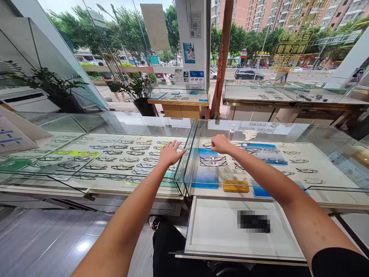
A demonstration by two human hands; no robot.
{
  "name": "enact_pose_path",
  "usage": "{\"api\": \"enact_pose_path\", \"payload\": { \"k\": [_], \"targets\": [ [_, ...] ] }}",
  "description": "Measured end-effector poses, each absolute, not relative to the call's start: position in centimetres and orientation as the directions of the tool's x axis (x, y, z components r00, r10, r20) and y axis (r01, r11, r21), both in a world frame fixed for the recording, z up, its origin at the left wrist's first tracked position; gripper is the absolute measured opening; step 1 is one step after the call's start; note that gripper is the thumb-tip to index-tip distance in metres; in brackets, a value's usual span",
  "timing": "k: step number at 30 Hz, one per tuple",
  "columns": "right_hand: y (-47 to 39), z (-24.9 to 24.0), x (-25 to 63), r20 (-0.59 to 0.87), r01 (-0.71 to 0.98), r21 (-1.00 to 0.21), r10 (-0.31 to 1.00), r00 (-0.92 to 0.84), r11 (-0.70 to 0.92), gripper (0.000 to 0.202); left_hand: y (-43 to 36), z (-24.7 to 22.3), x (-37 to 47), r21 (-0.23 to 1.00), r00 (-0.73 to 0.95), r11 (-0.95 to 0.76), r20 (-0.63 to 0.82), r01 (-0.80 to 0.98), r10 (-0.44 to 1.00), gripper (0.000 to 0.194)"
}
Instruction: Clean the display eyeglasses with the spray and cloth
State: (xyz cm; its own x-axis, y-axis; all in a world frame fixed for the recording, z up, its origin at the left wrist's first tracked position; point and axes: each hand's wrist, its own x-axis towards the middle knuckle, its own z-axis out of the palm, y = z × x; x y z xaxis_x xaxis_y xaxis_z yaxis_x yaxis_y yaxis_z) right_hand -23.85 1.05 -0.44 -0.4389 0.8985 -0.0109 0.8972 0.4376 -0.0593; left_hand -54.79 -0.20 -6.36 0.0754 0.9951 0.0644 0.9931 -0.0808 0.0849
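Note:
My left hand (170,153) lies on the glass top of the display case (155,129), palm down with its fingers spread. Over the right-hand part of the counter, my right hand (221,144) is curled closed; anything inside its fingers is hidden. Just beyond it a small white spray bottle (232,132) stands upright on the glass, with a crumpled pale cloth (249,134) beside it. Beneath the glass, below my right hand, eyeglasses (213,161) lie on a blue panel (205,180). Several rows of eyeglasses (123,167) show under the glass near my left hand.
An open white drawer (213,231) juts toward me, holding a pixelated dark object (253,221). A yellow case (235,186) lies under the glass. A glass seam (188,148) divides the counter. Potted plants (141,92) and other display cases (259,94) stand by the windows.

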Motion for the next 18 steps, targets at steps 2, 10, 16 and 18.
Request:
{"api": "enact_pose_path", "payload": {
  "k": [2,10,16,18],
  "targets": [
    [0.8,-1.0,-23.8,-0.009,0.893,-0.068,0.895,-0.447,0.445,0.012,-0.2,-6.4,-54.8,0.086,0.074,-0.079,0.062,0.993,0.995,0.081],
    [0.5,-2.1,-23.5,0.013,0.896,-0.09,0.9,-0.435,0.434,0.013,-0.3,-6.3,-54.6,0.102,0.067,-0.074,0.071,0.992,0.995,0.079],
    [0.4,-2.5,-23.3,0.037,0.901,-0.116,0.908,-0.418,0.419,0.013,-0.2,-6.3,-54.7,0.102,0.072,-0.078,0.064,0.992,0.995,0.08],
    [0.5,-2.6,-23.2,0.042,0.902,-0.126,0.911,-0.41,0.412,0.015,-0.2,-6.3,-54.7,0.101,0.07,-0.076,0.063,0.992,0.996,0.079]
  ]
}}
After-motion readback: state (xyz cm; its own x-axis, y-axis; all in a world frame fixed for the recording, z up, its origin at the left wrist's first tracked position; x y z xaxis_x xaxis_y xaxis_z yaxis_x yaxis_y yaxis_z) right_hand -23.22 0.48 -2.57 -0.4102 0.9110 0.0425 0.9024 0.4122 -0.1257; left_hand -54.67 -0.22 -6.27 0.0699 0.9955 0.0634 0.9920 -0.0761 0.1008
